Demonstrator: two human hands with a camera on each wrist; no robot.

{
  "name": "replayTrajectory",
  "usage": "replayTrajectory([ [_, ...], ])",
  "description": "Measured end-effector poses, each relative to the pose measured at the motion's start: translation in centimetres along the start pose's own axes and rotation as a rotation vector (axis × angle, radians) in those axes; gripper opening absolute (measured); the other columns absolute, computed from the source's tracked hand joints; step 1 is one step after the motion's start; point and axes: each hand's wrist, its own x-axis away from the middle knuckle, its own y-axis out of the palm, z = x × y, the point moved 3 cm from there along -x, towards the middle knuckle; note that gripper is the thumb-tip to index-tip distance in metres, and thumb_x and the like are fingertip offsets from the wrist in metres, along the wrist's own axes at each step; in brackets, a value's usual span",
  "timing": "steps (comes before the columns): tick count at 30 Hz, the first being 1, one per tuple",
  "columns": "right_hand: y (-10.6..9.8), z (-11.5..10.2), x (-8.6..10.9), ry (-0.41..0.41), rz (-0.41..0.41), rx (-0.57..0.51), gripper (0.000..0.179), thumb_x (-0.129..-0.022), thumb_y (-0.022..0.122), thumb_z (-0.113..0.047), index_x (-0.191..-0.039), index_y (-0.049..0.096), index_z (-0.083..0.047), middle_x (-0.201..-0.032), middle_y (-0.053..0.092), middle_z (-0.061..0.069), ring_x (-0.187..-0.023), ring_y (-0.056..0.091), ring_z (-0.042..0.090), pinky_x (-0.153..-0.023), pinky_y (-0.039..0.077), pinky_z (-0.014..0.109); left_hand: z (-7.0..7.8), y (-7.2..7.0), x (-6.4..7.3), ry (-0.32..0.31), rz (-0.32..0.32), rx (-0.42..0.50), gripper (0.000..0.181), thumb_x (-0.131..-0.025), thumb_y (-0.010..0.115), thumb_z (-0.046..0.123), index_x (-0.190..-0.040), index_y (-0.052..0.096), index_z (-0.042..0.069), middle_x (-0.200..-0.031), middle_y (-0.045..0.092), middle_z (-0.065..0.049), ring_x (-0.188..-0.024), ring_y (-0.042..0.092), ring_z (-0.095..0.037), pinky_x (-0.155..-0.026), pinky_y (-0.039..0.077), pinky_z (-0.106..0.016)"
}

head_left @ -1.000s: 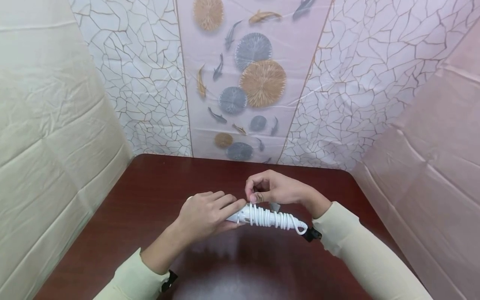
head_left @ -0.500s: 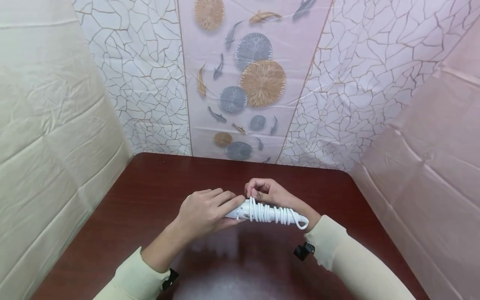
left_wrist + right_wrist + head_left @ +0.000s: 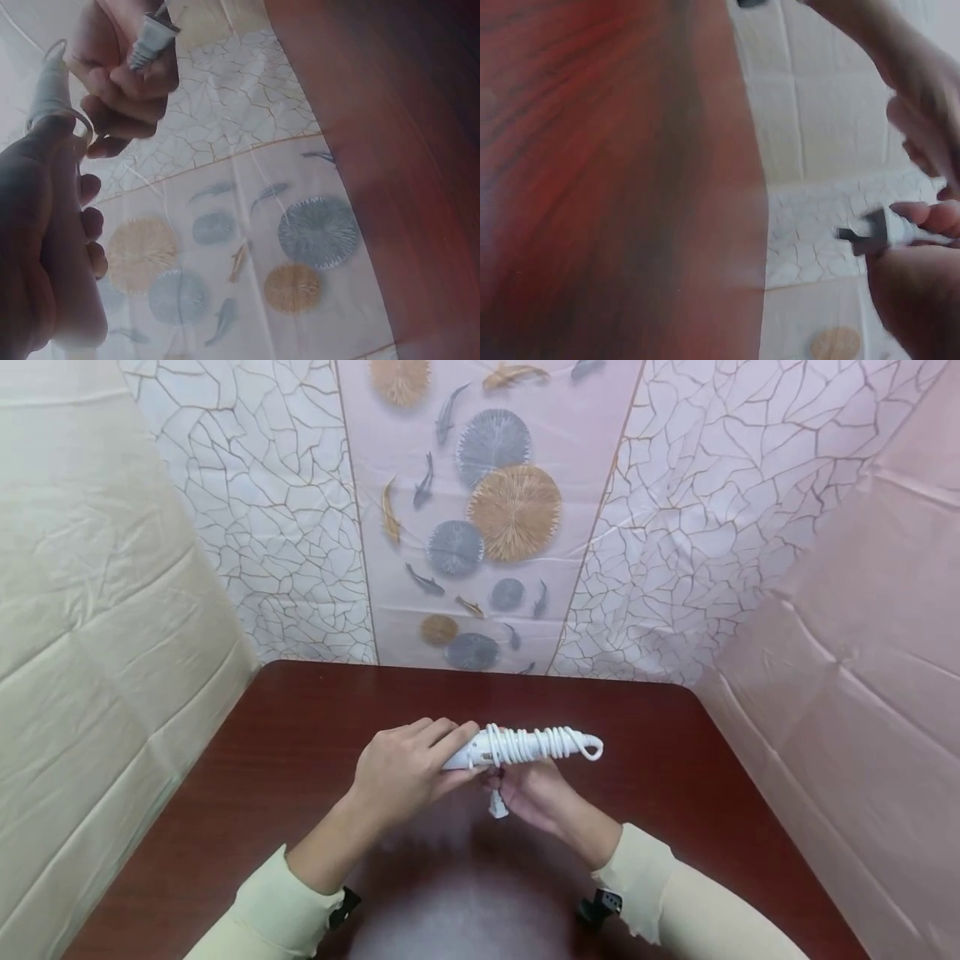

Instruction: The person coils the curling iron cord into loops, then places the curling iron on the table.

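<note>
My left hand (image 3: 405,772) grips the bare end of a white wand-shaped appliance (image 3: 467,753), held up over the table. Its exact kind is unclear. A white power cord (image 3: 528,745) is coiled around the rest of it, with a small loop at the right tip. Just below the coils, my right hand (image 3: 547,802) has its fingers curled round the cord's end by the plug (image 3: 498,806). In the right wrist view the plug (image 3: 881,229) juts out past the thumb, prongs outward. The coils partly hide the right fingers in the head view.
Beneath the hands lies a dark red-brown table (image 3: 322,710). A patterned cloth wall (image 3: 285,527) rises behind its far edge, and plain cloth walls (image 3: 82,635) flank it on both sides. A black wrist strap (image 3: 345,907) shows by the left sleeve.
My right hand has gone from above the coils, behind the appliance, to below it, taking the cord end down. The plug now shows underneath. The appliance has risen slightly in the left hand.
</note>
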Motion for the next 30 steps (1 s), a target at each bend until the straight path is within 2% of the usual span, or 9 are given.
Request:
replayTrajectory([
  [4, 0.6, 0.9, 0.5, 0.067, 0.154, 0.18, 0.021, -0.116, 0.044, -0.009, -0.11, 0.064, -0.006, -0.086, 0.065, 0.0, -0.073, 0.06, 0.012, -0.07, 0.053, 0.026, -0.6, 0.3, 0.5, -0.044, -0.047, -0.025, 0.054, -0.092, 0.086, 0.052, -0.131, 0.074, 0.018, -0.103, 0.078, 0.003, -0.082, 0.076, -0.018, -0.061, 0.061, -0.034],
  [6, 0.9, 1.1, 0.6, 0.06, 0.196, 0.303, 0.024, -0.118, 0.044, -0.012, -0.114, 0.063, 0.002, -0.085, 0.067, 0.003, -0.071, 0.062, 0.012, -0.068, 0.054, 0.026, -0.8, 0.6, 0.8, -0.06, -0.072, -0.032, 0.054, -0.091, 0.087, 0.053, -0.132, 0.074, 0.019, -0.102, 0.078, 0.003, -0.082, 0.077, -0.018, -0.059, 0.06, -0.034],
  [9, 1.4, 1.1, 1.0, 0.001, 0.228, 0.568, 0.029, -0.118, 0.05, -0.015, -0.117, 0.068, 0.008, -0.085, 0.072, 0.009, -0.07, 0.065, 0.012, -0.067, 0.056, 0.026, -1.0, 1.1, 1.1, -0.101, -0.105, -0.04, 0.053, -0.091, 0.087, 0.053, -0.132, 0.076, 0.021, -0.101, 0.078, 0.003, -0.082, 0.077, -0.017, -0.055, 0.058, -0.034],
  [12, 2.2, 0.7, 1.5, -0.117, 0.225, 0.935, 0.023, -0.115, 0.057, -0.012, -0.112, 0.075, 0.002, -0.081, 0.073, 0.01, -0.066, 0.063, 0.01, -0.063, 0.055, 0.025, -1.2, 1.6, 1.3, -0.143, -0.128, -0.062, 0.051, -0.092, 0.087, 0.053, -0.132, 0.077, 0.022, -0.1, 0.078, 0.002, -0.08, 0.076, -0.019, -0.052, 0.057, -0.035],
  [16, 3.3, 0.1, 2.2, -0.388, 0.196, 1.541, 0.011, -0.108, 0.068, -0.01, -0.098, 0.072, -0.007, -0.078, 0.066, 0.001, -0.065, 0.06, 0.01, -0.06, 0.053, 0.03, -1.2, 2.2, 1.5, -0.158, -0.167, -0.087, 0.048, -0.094, 0.086, 0.052, -0.131, 0.076, 0.023, -0.096, 0.077, 0.002, -0.076, 0.075, -0.02, -0.051, 0.056, -0.036],
  [19, 3.8, -0.4, 2.5, -0.585, 0.187, 1.869, 0.014, -0.102, 0.077, -0.014, -0.092, 0.069, -0.009, -0.08, 0.063, -0.001, -0.068, 0.064, 0.017, -0.061, 0.056, 0.035, -1.1, 2.6, 1.8, -0.161, -0.237, -0.086, 0.049, -0.092, 0.087, 0.052, -0.13, 0.075, 0.024, -0.096, 0.077, 0.002, -0.076, 0.075, -0.021, -0.053, 0.056, -0.038],
  [21, 4.1, -1.1, 2.5, -0.663, 0.149, 1.976, 0.016, -0.099, 0.081, -0.017, -0.091, 0.07, -0.008, -0.08, 0.064, 0.001, -0.071, 0.068, 0.022, -0.061, 0.058, 0.037, -1.0, 2.9, 1.9, -0.161, -0.284, -0.076, 0.05, -0.091, 0.088, 0.052, -0.131, 0.075, 0.025, -0.098, 0.078, 0.001, -0.077, 0.075, -0.022, -0.055, 0.058, -0.039],
  [23, 4.3, -2.0, 2.2, -0.696, 0.083, 2.033, 0.018, -0.099, 0.083, -0.019, -0.091, 0.071, -0.009, -0.082, 0.065, 0.003, -0.073, 0.069, 0.023, -0.062, 0.059, 0.037, -1.0, 3.1, 2.0, -0.165, -0.325, -0.073, 0.051, -0.092, 0.087, 0.054, -0.132, 0.075, 0.026, -0.1, 0.078, 0.001, -0.078, 0.076, -0.022, -0.057, 0.059, -0.039],
  [30, 4.3, -5.1, 1.1, -0.773, -0.162, 2.057, 0.019, -0.094, 0.089, -0.023, -0.089, 0.074, -0.012, -0.084, 0.066, 0.002, -0.068, 0.066, 0.018, -0.061, 0.058, 0.032, -1.0, 2.4, 1.5, -0.177, -0.378, -0.054, 0.045, -0.095, 0.083, 0.056, -0.128, 0.076, 0.027, -0.089, 0.074, 0.003, -0.066, 0.069, -0.019, -0.053, 0.054, -0.036],
])
